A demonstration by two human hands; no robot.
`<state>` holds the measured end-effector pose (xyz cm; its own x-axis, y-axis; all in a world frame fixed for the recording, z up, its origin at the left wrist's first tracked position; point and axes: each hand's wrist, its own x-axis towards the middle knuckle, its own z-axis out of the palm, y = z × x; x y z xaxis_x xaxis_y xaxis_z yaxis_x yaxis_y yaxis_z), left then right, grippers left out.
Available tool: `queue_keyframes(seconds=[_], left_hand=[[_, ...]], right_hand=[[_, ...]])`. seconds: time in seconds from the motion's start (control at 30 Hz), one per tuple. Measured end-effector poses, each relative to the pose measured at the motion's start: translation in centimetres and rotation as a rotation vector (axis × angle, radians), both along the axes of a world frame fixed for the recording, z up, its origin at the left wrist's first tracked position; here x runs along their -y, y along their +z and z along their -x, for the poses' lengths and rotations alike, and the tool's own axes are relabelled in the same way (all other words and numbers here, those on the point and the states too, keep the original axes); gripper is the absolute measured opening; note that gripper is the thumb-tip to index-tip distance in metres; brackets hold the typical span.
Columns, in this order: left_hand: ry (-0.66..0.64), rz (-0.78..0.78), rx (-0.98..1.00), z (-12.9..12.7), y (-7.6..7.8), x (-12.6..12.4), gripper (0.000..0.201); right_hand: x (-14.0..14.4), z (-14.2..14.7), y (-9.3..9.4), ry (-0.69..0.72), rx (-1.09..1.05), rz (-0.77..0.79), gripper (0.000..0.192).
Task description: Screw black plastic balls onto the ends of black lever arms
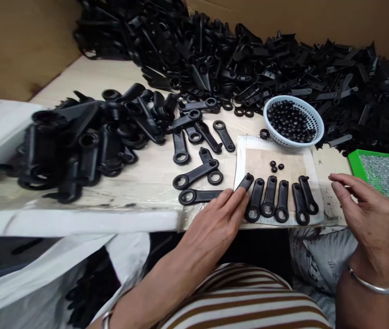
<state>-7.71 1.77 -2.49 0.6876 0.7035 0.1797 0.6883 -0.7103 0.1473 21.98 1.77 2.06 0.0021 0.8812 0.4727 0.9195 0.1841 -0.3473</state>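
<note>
My left hand (217,219) is at the front edge of the table, its fingers closed on a black plastic lever arm (245,181); the hand hides the lower end of that arm. To its right, several similar lever arms (269,197) lie side by side on a pale mat (249,142), ring ends toward me. Three small black balls (274,169) rest on the mat above them. Over the table's right part hovers my right hand (364,205), thumb and fingers stretched forward with nothing visible between them. It is apart from the row of arms.
A pale blue basket (270,125) of black balls stands behind the mat. At right is a green tray (354,163) of small metal pieces. Black parts are heaped at left (88,137) and along the back (215,55). A white container (2,132) sits far left.
</note>
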Motion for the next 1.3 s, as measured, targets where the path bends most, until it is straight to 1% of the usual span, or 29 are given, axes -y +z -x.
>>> queue_keyframes(seconds=[0.1,0.17,0.23,0.33,0.4,0.53,0.6,0.7,0.83,1.1,1.2,1.3], left_hand=[[-0.03,0.033,0.047,0.1,-0.5,0.0,0.044],[-0.016,0.044,0.078,0.0,-1.2,0.2,0.041],[0.012,0.068,0.106,-0.2,-2.0,0.4,0.04],[0.039,0.083,0.156,-0.4,-2.6,0.8,0.038],[0.042,0.074,0.176,-0.6,-2.8,1.0,0.037],[0.044,0.057,0.231,-1.1,-2.7,1.0,0.034],[0.045,0.049,0.246,-1.3,-2.5,0.8,0.031],[0.04,-0.006,0.221,-1.5,-2.3,0.5,0.026],[0.042,-0.071,0.232,-1.5,-2.5,0.4,0.028],[0.042,-0.095,0.315,-1.5,-3.3,0.7,0.028],[0.036,-0.119,0.317,-1.5,-3.4,0.6,0.027],[0.036,-0.149,0.308,-1.4,-3.2,0.4,0.027]], right_hand=[[1.3,-0.9,-0.6,-0.039,-0.017,0.018,0.016],[1.9,-1.2,-1.1,-0.02,-0.03,0.029,0.016],[2.5,-1.3,-1.6,0.044,-0.033,0.051,0.015],[3.1,-1.1,-2.2,0.161,-0.007,0.131,0.019],[3.3,-0.8,-2.6,0.192,0.016,0.181,0.021],[3.6,-0.5,-3.5,0.189,0.062,0.239,0.025],[3.7,-0.4,-3.9,0.181,0.074,0.251,0.025],[3.9,-0.2,-4.2,0.152,0.106,0.232,0.024],[4.1,0.1,-4.1,0.127,0.159,0.2,0.022],[4.1,0.1,-3.9,0.125,0.157,0.223,0.021],[3.6,-0.1,-3.2,0.155,0.132,0.242,0.019],[2.3,-0.4,-2.1,0.19,0.105,0.227,0.017]])
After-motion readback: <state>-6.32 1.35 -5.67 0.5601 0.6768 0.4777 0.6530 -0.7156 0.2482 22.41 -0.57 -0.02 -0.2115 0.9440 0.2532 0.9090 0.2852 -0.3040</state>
